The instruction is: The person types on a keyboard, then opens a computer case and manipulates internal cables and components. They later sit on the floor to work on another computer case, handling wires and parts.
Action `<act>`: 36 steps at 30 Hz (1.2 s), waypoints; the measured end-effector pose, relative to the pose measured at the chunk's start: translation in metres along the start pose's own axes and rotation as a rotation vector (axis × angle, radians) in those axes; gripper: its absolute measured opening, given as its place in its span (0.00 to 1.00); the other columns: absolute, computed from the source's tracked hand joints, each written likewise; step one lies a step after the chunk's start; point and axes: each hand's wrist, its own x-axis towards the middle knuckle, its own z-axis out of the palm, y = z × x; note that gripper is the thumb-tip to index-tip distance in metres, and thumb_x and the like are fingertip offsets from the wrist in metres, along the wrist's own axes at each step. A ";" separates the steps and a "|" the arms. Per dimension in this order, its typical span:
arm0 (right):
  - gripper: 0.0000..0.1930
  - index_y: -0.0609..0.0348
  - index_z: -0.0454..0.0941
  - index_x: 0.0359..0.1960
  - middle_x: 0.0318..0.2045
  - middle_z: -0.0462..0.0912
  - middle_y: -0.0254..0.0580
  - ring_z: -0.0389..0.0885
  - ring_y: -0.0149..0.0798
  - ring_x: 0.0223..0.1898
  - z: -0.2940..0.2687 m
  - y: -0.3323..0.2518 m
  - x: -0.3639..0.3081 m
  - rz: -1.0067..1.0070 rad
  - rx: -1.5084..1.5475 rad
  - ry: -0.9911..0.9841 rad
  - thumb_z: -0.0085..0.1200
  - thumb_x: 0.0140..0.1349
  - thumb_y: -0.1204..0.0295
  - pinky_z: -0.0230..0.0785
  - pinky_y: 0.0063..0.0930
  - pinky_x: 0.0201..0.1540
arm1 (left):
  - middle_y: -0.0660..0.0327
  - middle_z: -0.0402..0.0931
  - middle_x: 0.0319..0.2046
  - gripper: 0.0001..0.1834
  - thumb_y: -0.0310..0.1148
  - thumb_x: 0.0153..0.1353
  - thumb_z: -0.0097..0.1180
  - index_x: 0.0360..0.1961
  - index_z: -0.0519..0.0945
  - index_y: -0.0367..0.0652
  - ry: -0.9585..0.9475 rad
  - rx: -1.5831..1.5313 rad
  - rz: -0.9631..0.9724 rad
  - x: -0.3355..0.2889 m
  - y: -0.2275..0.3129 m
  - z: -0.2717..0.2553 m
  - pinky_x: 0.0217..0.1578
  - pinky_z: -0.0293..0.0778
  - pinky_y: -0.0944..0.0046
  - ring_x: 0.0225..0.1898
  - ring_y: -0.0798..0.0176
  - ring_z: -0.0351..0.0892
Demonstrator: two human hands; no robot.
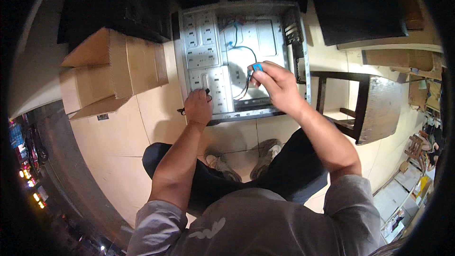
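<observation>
An open metal computer case (204,57) lies on its side on the floor in front of me, its inside facing up. Over its middle, my right hand (280,85) pinches a cable with a blue connector (257,67). The dark cable (247,49) curves from there to the far part of the case, and more wires hang below the fingers. My left hand (199,107) rests on the near left of the case, over the drive cage, fingers curled around a thin black cable (208,94). One dark end (181,111) sticks out beside that hand, past the case edge.
An open cardboard box (137,61) stands to the left of the case, before a large black object (123,9). A wooden stool (384,109) is on the right. My shoes (220,166) are just below the case. Clutter lines the far right wall.
</observation>
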 end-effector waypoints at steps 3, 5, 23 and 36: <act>0.12 0.67 0.77 0.48 0.32 0.78 0.37 0.73 0.25 0.32 -0.007 -0.066 -0.019 -0.053 0.234 -0.007 0.49 0.68 0.73 0.69 0.20 0.37 | 0.52 0.77 0.37 0.15 0.31 0.52 0.58 0.41 0.74 0.38 -0.028 0.015 -0.009 0.001 0.003 -0.008 0.41 0.73 0.51 0.41 0.48 0.76; 0.11 0.66 0.77 0.48 0.31 0.79 0.35 0.72 0.24 0.31 -0.010 -0.112 -0.030 -0.050 0.334 -0.014 0.48 0.69 0.73 0.69 0.20 0.38 | 0.52 0.78 0.37 0.14 0.33 0.53 0.59 0.39 0.75 0.38 -0.077 -0.028 -0.156 0.002 0.009 -0.026 0.40 0.74 0.51 0.39 0.48 0.77; 0.13 0.64 0.73 0.52 0.23 0.80 0.47 0.78 0.34 0.23 -0.017 -0.601 -0.091 -0.137 0.628 0.120 0.46 0.68 0.74 0.64 0.20 0.22 | 0.62 0.78 0.25 0.11 0.35 0.63 0.58 0.42 0.79 0.39 -0.311 -0.988 -0.252 -0.082 0.225 -0.711 0.29 0.71 0.67 0.26 0.70 0.75; 0.16 0.69 0.74 0.47 0.38 0.83 0.54 0.84 0.46 0.37 0.057 -0.806 0.065 -0.981 -0.698 0.264 0.51 0.56 0.88 0.75 0.31 0.39 | 0.57 0.81 0.28 0.09 0.26 0.53 0.65 0.36 0.79 0.40 0.251 -0.828 -0.099 -0.119 -0.011 -0.913 0.27 0.73 0.63 0.27 0.58 0.81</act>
